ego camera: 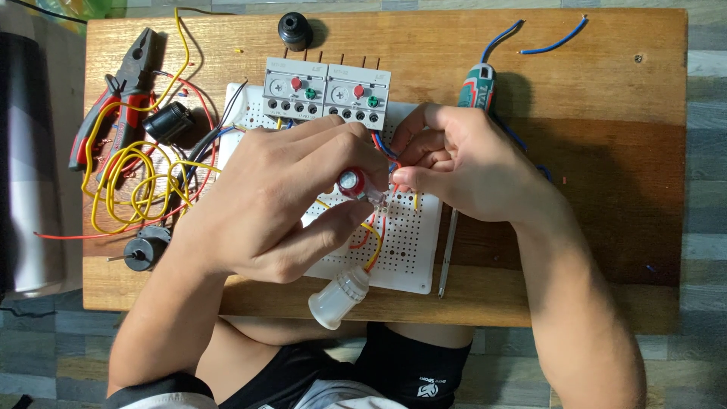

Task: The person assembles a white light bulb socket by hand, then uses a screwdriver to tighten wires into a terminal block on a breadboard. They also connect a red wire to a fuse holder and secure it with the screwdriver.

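My left hand [280, 204] is curled over the white perforated board [409, 250], thumb and fingers pinching a small red-collared lamp part [352, 183] with a clear tip, held just above the board's middle. My right hand [462, 163] sits close beside it, fingers pressed together on thin red and yellow wires [376, 241] that loop across the board. Two grey relay blocks [327, 92] with red and green buttons stand side by side at the board's far edge. A white lamp socket [338, 297] lies tilted at the near edge of the wooden desk [606, 189]. To my left are pliers [121, 91] and a tangle of yellow wire [132, 185]; a green-handled screwdriver [476, 87] lies behind my right hand.
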